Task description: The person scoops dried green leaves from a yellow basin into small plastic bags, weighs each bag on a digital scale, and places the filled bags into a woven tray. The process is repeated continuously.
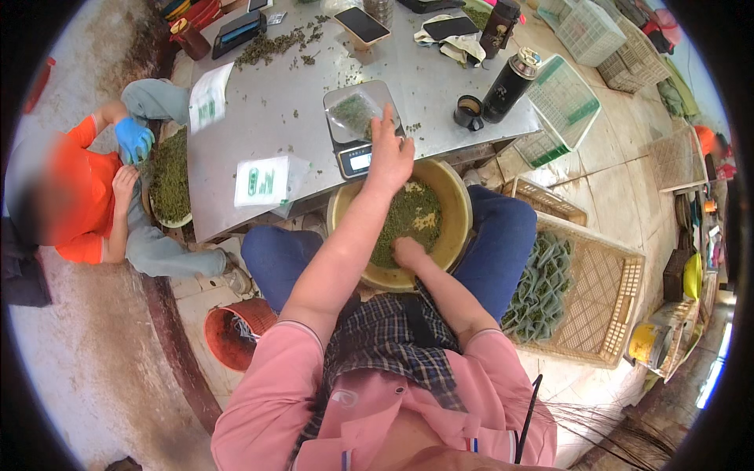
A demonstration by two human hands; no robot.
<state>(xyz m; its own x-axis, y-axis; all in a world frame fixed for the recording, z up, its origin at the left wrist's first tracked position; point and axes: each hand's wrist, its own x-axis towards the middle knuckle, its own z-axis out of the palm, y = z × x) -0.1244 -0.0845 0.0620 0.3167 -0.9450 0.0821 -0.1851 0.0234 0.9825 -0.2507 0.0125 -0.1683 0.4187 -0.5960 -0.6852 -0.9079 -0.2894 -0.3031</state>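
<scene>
My left hand [392,150] reaches over a digital scale [377,91] on the metal table. Its fingers are apart, some touching the right edge of a clear plastic bag [352,113] with small green plant pieces, which lies on the scale's plate. The scale's lit display is partly behind this hand. Between my knees stands a yellowish round basin [459,206] with loose green pieces [424,235] inside. My right hand [409,253] is down in the basin, fingers curled at the green pieces; whether it holds any is hidden. Printed plastic bags [262,182] lie flat left of the scale.
At left a person [88,194] with one blue glove works beside a tray of green pieces [171,176]. A cup [469,112], a thermos [511,82] and phones [362,25] stand or lie on the table. A crate with filled bags [539,288] is right; a red basket [235,335] is lower left.
</scene>
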